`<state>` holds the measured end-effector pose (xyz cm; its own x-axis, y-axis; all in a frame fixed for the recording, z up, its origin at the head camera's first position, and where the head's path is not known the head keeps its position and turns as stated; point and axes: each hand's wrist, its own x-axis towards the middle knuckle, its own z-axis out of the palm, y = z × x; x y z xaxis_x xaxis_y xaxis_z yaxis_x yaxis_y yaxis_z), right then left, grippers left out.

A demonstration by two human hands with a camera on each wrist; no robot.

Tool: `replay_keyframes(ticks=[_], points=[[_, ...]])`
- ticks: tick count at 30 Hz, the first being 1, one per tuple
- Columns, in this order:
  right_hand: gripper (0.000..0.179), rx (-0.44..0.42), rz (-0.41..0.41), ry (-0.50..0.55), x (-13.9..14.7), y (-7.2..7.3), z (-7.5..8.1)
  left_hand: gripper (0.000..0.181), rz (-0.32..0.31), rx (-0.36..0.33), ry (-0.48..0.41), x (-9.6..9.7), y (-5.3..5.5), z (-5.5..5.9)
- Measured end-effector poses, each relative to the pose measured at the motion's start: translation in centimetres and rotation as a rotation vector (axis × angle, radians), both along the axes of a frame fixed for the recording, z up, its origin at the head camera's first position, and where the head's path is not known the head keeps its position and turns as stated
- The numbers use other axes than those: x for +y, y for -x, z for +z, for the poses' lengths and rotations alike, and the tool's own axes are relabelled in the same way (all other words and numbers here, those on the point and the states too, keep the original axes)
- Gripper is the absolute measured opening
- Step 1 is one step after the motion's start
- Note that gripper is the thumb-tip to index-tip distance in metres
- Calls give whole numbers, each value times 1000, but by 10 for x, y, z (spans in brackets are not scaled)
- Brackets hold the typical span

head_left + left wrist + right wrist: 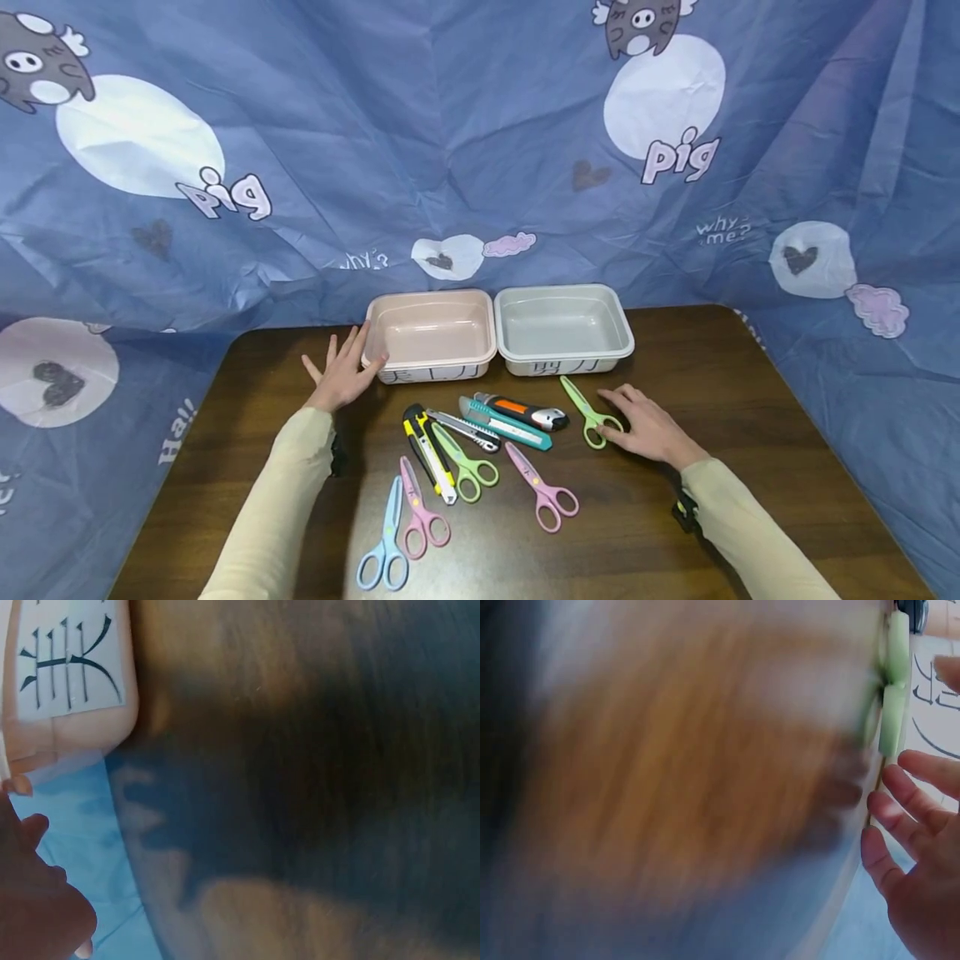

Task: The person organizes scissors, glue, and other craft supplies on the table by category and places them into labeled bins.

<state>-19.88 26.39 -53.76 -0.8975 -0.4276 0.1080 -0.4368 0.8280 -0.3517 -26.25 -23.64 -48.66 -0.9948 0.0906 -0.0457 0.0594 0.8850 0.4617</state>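
Blue pig-print cloth [450,125] backs the dark wooden table [735,408] where I reach both ways, two trays at its far edge.
Fingers fanned wide, my left hand [341,379] is at the pink tray's [431,333] left end; my right hand [648,427], fingers extended and apart, is at the green scissors [589,414] nearest the table's right edge, before the grey tray [562,333]; whether I touch them, I cannot tell.

right hand [930,874] cropped, tabletop [675,772] blurred, right-wrist view
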Motion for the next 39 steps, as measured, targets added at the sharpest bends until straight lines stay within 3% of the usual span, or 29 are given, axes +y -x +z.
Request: replay_keyframes(ticks=[5,13,17,22,31,39], points=[[72,-66,-3,3,-9,0,-1,79,-6,12,-18,-1,1,-3],[68,-107,27,23,-15,3,-1,83,-80,12,-62,-4,8,-4],[62,-116,44,67,-14,4,-1,85,-118,-6,-163,-5,11,-9],[56,-97,38,82,-11,5,1,87,-111,-20,-276,-7,11,-10],[53,-55,64,72,-2,4,2,88,-126,-40,-298,-4,11,-7],[54,-45,61,91,2,4,2,86,-118,-98,-313,-3,10,-7]])
